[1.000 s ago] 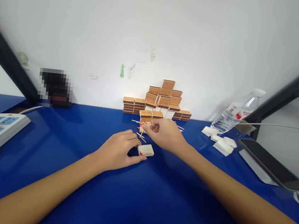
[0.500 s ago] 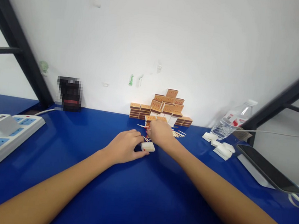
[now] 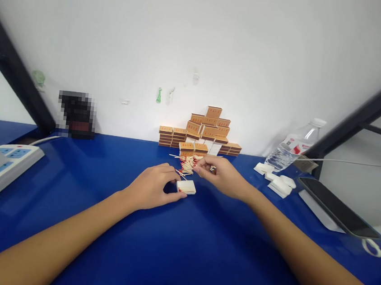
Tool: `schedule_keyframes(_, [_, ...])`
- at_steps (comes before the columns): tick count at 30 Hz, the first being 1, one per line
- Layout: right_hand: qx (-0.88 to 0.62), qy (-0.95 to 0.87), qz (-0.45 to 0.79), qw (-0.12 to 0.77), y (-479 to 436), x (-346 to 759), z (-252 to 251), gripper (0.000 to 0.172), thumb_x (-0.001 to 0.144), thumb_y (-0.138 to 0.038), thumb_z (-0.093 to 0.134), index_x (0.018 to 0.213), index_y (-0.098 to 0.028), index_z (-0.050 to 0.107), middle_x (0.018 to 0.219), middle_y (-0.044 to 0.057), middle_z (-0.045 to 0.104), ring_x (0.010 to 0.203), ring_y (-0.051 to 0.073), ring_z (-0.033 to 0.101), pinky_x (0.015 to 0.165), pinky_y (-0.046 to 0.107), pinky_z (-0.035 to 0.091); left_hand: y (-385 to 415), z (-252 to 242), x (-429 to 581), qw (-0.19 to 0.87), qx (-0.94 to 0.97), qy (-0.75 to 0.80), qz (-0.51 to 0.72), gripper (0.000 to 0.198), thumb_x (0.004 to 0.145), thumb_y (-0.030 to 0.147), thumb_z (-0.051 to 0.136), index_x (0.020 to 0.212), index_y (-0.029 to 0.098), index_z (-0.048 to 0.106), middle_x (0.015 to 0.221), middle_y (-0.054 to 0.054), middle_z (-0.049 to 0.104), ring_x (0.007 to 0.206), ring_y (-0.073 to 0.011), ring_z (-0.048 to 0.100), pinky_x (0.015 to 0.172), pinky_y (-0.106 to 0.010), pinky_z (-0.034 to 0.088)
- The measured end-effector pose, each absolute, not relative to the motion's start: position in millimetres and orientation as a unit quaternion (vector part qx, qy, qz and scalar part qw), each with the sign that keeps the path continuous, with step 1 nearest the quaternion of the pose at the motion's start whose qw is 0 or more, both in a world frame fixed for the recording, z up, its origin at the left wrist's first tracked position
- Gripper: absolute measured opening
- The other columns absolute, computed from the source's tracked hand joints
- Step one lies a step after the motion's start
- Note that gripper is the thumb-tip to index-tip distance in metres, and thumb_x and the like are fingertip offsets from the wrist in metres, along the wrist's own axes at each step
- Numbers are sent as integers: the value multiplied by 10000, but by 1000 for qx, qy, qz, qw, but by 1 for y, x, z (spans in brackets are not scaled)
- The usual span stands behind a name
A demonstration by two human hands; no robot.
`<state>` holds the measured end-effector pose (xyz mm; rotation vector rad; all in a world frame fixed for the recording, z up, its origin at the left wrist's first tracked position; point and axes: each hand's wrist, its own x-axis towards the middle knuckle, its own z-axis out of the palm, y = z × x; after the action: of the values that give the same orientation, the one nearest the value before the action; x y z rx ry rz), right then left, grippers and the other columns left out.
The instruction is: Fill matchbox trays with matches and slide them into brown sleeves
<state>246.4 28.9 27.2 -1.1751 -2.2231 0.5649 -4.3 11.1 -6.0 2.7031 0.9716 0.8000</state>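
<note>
Steadied by the left hand [image 3: 155,187], a small white rectangular tray [image 3: 187,185], with thumb along the near edge and fingers curled at the far left corner. Inside the tray, a few matches, with red heads toward the left hand. Beyond and to the right of the tray, the right hand [image 3: 219,176], thumb and forefinger brought close together at the edge of a loose pile of pale wooden matches with red heads [image 3: 188,164]; impossible to tell any match between the fingertips. Just past the pile, farther from both hands, small closed orange cardboard matchboxes [image 3: 186,146]; behind these, against the white wall [image 3: 134,55], a stepped stack of orange and brown matchboxes [image 3: 211,127]. Well to the right of the right hand, loose white rectangular pieces [image 3: 281,184], a clear plastic bottle with a red and white label [image 3: 288,148] and a black phone [image 3: 336,207]; well to the left of the left hand, a white power strip with blue sockets [image 3: 6,166]. Beneath everything, a smooth blue tabletop [image 3: 179,250]. Judged risks: sliding or tilting of the tray under uneven thumb pressure, with spilled contents; scattering of the pile under a careless pinch; toppling of the stack after a knock from the right knuckles.
</note>
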Motion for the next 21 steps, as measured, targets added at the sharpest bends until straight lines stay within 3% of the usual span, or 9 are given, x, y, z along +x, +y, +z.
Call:
schedule_keyframes(5, [-405, -811, 287, 311, 12, 243, 15, 310, 1025, -439, 583, 850, -192, 651, 789, 7, 596, 694, 145, 515, 622, 266, 400, 11, -8, -2, 100, 902, 321, 272, 284, 928, 470, 732, 973, 191, 696, 927, -40, 719, 879, -210, 645, 770, -344, 516])
schedule_keyframes(14, [-364, -898, 121, 214, 4, 241, 5, 152, 1066, -279, 551, 952, -193, 606, 943, 48, 609, 861, 183, 556, 763, 295, 426, 10, -8, 0, 108, 908, 296, 275, 242, 938, 430, 731, 989, 196, 696, 945, -38, 723, 897, -204, 653, 800, -341, 522])
schedule_keyframes(21, [-363, -897, 157, 198, -1, 241, 8, 178, 1057, -350, 595, 985, -199, 656, 989, 43, 646, 881, 173, 608, 780, 291, 443, 9, -6, 0, 103, 911, 295, 270, 221, 936, 405, 734, 980, 192, 693, 935, -33, 726, 890, -205, 658, 792, -337, 524])
